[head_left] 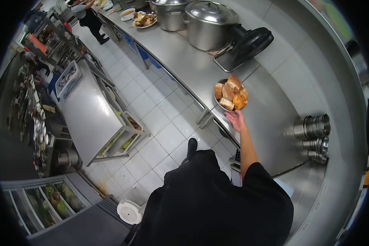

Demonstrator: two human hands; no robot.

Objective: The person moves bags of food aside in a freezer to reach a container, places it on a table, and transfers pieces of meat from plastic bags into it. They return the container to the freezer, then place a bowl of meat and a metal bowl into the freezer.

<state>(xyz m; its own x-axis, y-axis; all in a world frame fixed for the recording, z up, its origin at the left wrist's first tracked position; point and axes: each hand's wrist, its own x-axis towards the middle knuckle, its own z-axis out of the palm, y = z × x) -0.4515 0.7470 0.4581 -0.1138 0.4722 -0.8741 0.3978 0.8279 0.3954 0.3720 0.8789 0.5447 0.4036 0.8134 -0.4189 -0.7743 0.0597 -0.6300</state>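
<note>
On the steel counter (266,119) stands a round bowl (215,93) heaped with thick golden-brown chunks of food (227,92), pale on their cut sides, with a more orange piece at the right. My right hand (236,119) reaches out at its near rim, fingers stretched and apart, fingertips right at the edge. The forearm comes out of a loose black sleeve and passes over the counter. My left hand is out of view.
Behind the bowl are a black fan (254,45) and large lidded steel pots (211,28). Plates of food (144,20) sit farther along. Stacked steel containers (315,127) lie by the wall. Across the tiled aisle (151,123) stands a steel table (86,119); a person (88,16) works at the far end.
</note>
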